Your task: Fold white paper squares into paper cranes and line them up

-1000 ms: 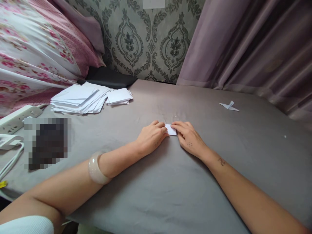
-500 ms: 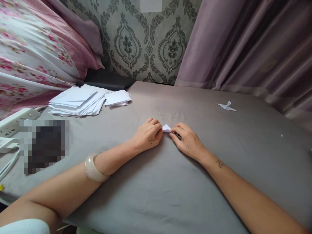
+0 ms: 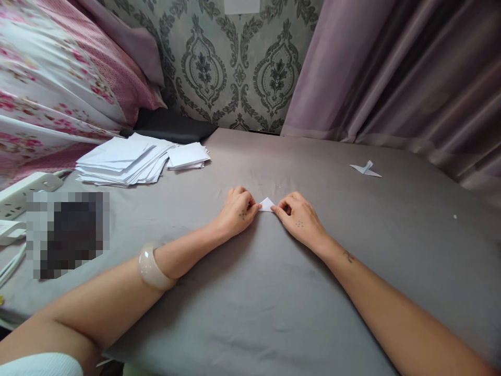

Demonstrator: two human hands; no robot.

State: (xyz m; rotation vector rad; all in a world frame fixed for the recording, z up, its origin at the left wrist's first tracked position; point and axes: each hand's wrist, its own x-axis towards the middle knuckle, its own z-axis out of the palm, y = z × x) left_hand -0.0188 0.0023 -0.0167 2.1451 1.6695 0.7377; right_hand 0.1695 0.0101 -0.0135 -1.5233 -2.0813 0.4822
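Note:
Between my two hands is a small folded piece of white paper (image 3: pixel 266 204), its visible part a low triangle with the point facing away from me. My left hand (image 3: pixel 238 210) pinches its left corner between thumb and fingers. On the opposite corner, my right hand (image 3: pixel 298 216) is closed in a pinch, thumb tip on the paper. Both hands rest low over the grey cloth surface (image 3: pixel 274 303). A pale bangle (image 3: pixel 153 267) circles my left forearm.
At the back left lie a stack of white paper sheets (image 3: pixel 117 162) and a smaller stack of paper (image 3: pixel 188 155). A folded paper shape with pointed wings (image 3: pixel 366 168) sits at the right. A white power strip (image 3: pixel 29 193) and a blurred-out dark object (image 3: pixel 74 230) occupy the left side.
My hands have moved slightly apart, and more of the folded paper shows between them. The dark item seen under my right fingers earlier is no longer visible.

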